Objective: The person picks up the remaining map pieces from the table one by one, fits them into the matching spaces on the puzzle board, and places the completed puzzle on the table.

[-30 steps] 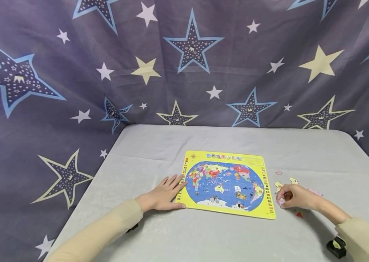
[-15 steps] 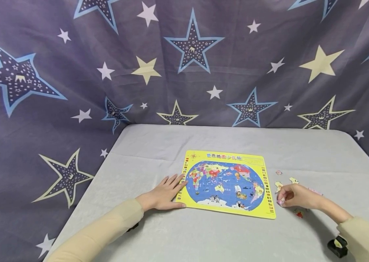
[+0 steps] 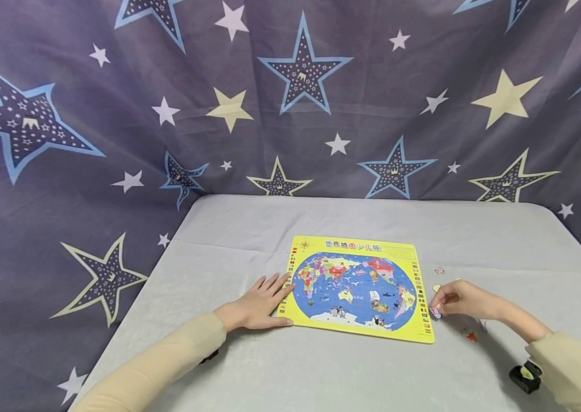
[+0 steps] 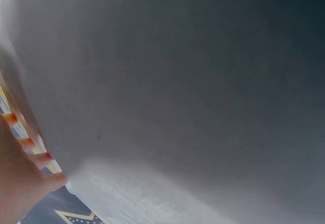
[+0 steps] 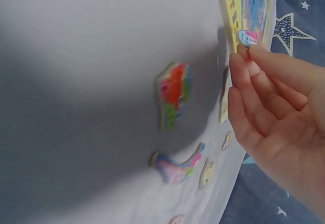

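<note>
A yellow-bordered world map puzzle board (image 3: pixel 408 336) lies on the table. My left hand (image 3: pixel 259 304) rests with fingers spread on the board's left edge, thumb by the near left corner. In the right wrist view, the thumb and index finger of my right hand (image 5: pixel 279 97) pinch a small pink and light-blue puzzle piece (image 5: pixel 248 37). That hand is just right of the board's right edge. Below it lie a red, orange and green puzzle piece (image 5: pixel 175 92) and a curved pink and blue piece (image 5: pixel 175 170). The left wrist view shows mostly tablecloth.
A pale yellow piece (image 5: pixel 206 174) and a small piece (image 3: pixel 439 270) also lie right of the board. The grey-covered table (image 3: pixel 238 229) backs onto a dark star-patterned curtain (image 3: pixel 300 137). A black device (image 3: pixel 525 377) sits at my right wrist.
My right hand has moved slightly up and left toward the board, lifting the pinched puzzle piece from among the loose pieces. My left hand has stayed put on the board.
</note>
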{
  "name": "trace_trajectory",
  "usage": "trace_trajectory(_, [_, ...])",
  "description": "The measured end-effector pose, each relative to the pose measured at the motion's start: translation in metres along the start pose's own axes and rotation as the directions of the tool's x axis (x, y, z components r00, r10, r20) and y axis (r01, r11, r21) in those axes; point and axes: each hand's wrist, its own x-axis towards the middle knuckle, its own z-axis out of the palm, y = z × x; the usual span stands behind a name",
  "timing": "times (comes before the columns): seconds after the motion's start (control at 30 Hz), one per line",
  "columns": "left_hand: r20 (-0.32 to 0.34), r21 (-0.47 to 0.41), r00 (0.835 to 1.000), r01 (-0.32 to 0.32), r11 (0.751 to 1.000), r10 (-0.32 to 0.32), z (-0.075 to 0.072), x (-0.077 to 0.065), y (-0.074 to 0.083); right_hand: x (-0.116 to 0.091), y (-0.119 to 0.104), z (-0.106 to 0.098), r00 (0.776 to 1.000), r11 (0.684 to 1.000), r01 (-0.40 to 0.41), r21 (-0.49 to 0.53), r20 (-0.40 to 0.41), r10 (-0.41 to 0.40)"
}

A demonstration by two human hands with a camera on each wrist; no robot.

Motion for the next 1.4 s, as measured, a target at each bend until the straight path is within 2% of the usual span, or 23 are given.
trace_trajectory(0.27, [0.0, 0.006, 1.0, -0.007, 1.0, 0.007, -0.001, -0.002, 0.0, 0.025, -0.017, 0.007, 0.991, 0.992, -0.124, -0.001, -0.045, 0.124])
trace_trajectory(0.47, [0.0, 0.008, 1.0, -0.009, 1.0, 0.009, -0.002, -0.002, 0.0, 0.046, -0.026, 0.013, 0.985, 0.987, -0.154, -0.04, -0.08, 0.15])
trace_trajectory(0.87, [0.0, 0.011, 1.0, -0.013, 1.0, 0.013, -0.003, -0.002, 0.001, 0.082, -0.045, 0.025, 0.991, 0.993, -0.119, -0.016, -0.063, 0.118])
trace_trajectory(1.3, [-0.004, 0.011, 1.0, -0.009, 1.0, 0.009, -0.002, -0.003, 0.001, 0.12, -0.058, 0.044, 0.997, 0.999, -0.026, -0.025, -0.067, 0.024])
trace_trajectory(1.4, [-0.004, 0.01, 1.0, -0.01, 1.0, 0.01, -0.003, -0.003, 0.001, 0.127, -0.061, 0.048, 0.997, 0.999, -0.024, -0.035, -0.069, 0.022])
